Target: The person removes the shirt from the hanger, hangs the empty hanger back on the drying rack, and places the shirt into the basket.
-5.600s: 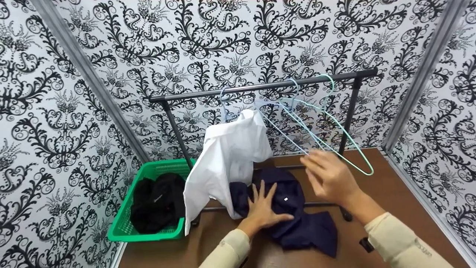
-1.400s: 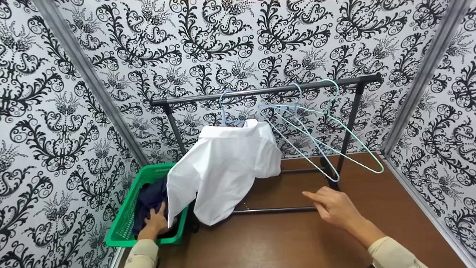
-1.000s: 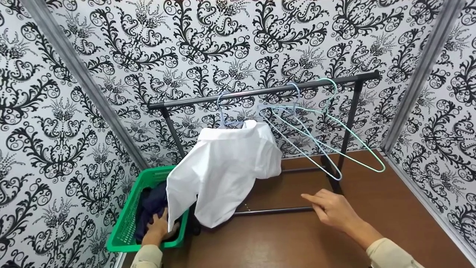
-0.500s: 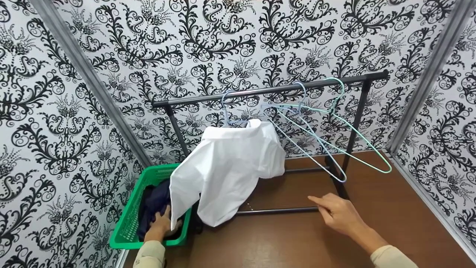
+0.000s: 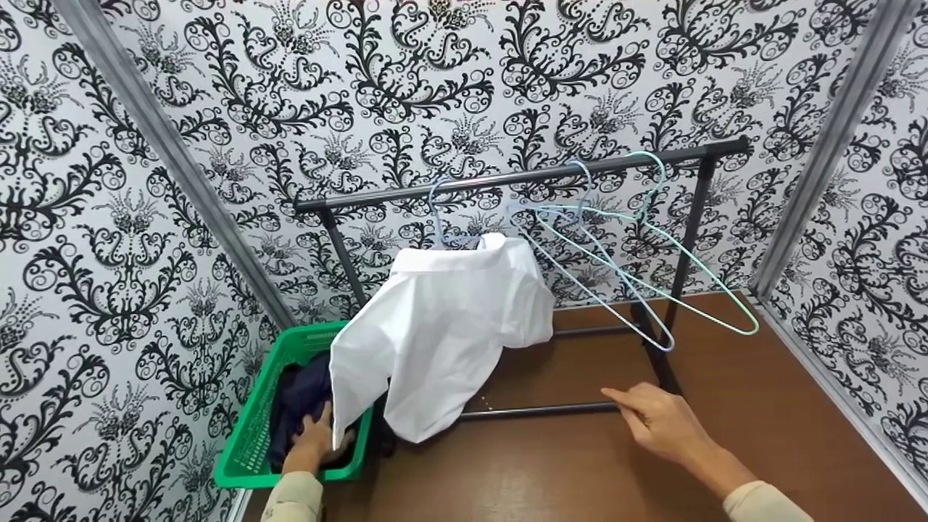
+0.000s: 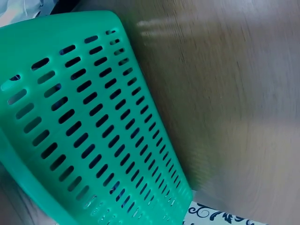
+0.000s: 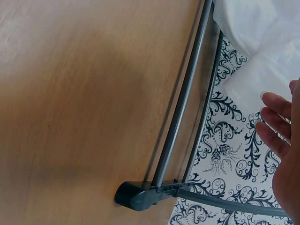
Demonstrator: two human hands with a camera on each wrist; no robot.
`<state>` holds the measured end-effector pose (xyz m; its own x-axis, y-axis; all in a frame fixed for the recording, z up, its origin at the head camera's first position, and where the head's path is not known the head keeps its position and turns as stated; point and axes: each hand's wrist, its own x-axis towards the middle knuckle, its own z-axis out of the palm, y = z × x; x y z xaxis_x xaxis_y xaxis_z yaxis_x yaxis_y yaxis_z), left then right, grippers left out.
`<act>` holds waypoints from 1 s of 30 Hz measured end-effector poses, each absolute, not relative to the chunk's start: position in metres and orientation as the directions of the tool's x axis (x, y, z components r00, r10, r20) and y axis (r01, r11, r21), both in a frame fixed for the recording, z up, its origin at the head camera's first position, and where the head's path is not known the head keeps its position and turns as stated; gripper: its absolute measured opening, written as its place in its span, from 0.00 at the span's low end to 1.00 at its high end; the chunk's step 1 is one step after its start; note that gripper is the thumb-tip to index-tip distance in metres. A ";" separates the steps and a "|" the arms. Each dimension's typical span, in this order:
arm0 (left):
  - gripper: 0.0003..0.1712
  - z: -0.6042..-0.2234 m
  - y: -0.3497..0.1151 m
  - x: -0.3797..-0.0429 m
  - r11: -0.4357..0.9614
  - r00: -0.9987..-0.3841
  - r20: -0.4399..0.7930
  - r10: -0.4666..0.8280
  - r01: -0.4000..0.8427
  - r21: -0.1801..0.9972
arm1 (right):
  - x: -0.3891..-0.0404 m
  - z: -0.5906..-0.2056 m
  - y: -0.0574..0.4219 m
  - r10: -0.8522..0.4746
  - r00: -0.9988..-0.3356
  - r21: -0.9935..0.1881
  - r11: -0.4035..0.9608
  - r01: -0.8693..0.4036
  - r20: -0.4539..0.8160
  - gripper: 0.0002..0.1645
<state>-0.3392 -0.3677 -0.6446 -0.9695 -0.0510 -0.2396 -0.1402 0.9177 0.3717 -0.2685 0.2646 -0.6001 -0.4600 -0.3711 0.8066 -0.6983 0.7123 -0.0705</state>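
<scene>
Fingers of the left hand (image 5: 312, 438) lie parted on a bunched dark navy cloth garment (image 5: 301, 391); a hanging white edge hides part of that hand, so from here I can't tell whether it pinches the cloth. The right hand (image 5: 660, 420) is well apart, in the air, fingers relaxed and loosely bent.

Around the left hand stands a slotted green plastic basket (image 5: 230, 453) holding the navy garment, with some black cloth (image 5: 284, 383) beside it.

Just right of the left hand, a white collared cloth shirt (image 5: 449, 326) droops over the basket's edge, in the way. Above and beyond the right hand, a pale blue hanger (image 5: 588, 183) and a mint-green hanger (image 5: 661, 174) hang from a dark metal rack (image 5: 507, 177). Brown wooden table (image 5: 464, 478) spreads below the right hand.
</scene>
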 end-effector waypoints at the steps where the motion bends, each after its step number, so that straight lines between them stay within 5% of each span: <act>1: 0.55 -0.636 -0.364 -0.336 0.917 -0.968 -0.243 -0.056 -0.146 0.372 | -0.268 -0.600 0.264 -0.373 -0.461 -0.070 0.713 -0.698 0.806 0.29; 12: 0.56 -0.604 -0.365 -0.333 0.897 -0.994 -0.083 -0.077 -0.106 0.429 | -0.263 -0.588 0.264 -0.354 -0.512 -0.109 0.731 -0.673 0.783 0.27; 18: 0.40 -0.544 -0.329 -0.299 0.914 -0.986 0.092 -0.135 -0.088 0.397 | -0.261 -0.579 0.265 -0.360 -0.522 -0.114 0.730 -0.674 0.773 0.26; 25: 0.26 -0.523 -0.306 -0.287 0.884 -0.949 0.262 -0.177 -0.036 0.467 | -0.263 -0.570 0.253 -0.342 -0.499 -0.113 0.726 -0.678 0.796 0.23; 30: 0.18 -0.529 -0.302 -0.284 0.852 -0.918 0.333 -0.216 -0.010 0.524 | -0.264 -0.554 0.219 -0.252 -0.595 -0.216 0.768 -0.603 0.763 0.13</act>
